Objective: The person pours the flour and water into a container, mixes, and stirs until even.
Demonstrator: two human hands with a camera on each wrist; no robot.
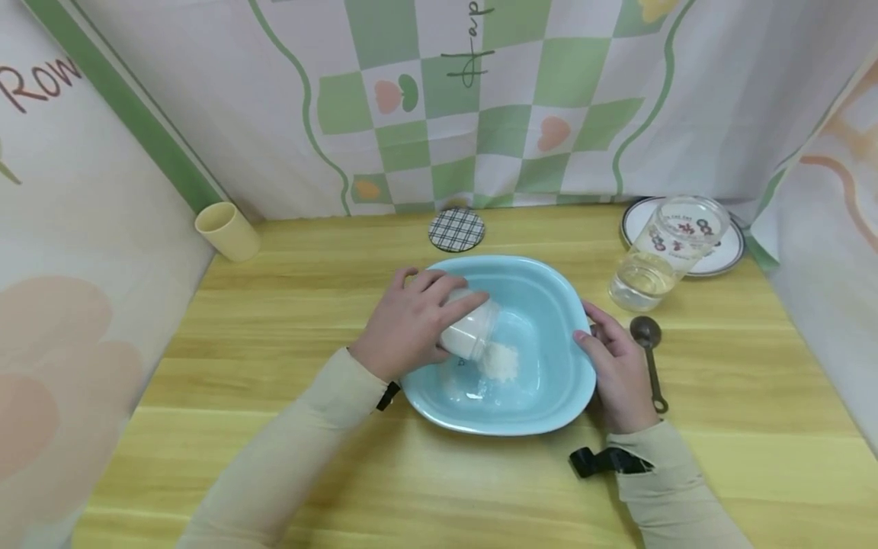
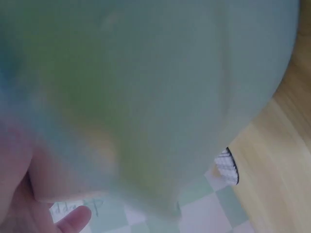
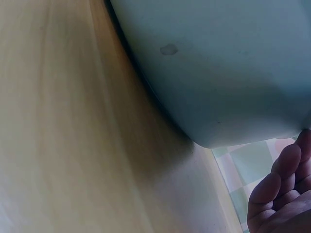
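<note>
A light blue basin stands on the wooden table. Over its left side my left hand grips a clear jar, tipped with its mouth toward the middle. White powder lies in a small heap on the basin floor, just below the jar's mouth. My right hand pinches the basin's right rim, thumb on the inside and fingers on the outside. In the right wrist view, the curled fingers show beside the basin's outer wall. Blur covers much of the left wrist view.
To the right lie a dark measuring spoon and a clear cup of liquid. Behind the cup is a patterned plate. A plaid coaster sits behind the basin, and a yellow cup at the back left.
</note>
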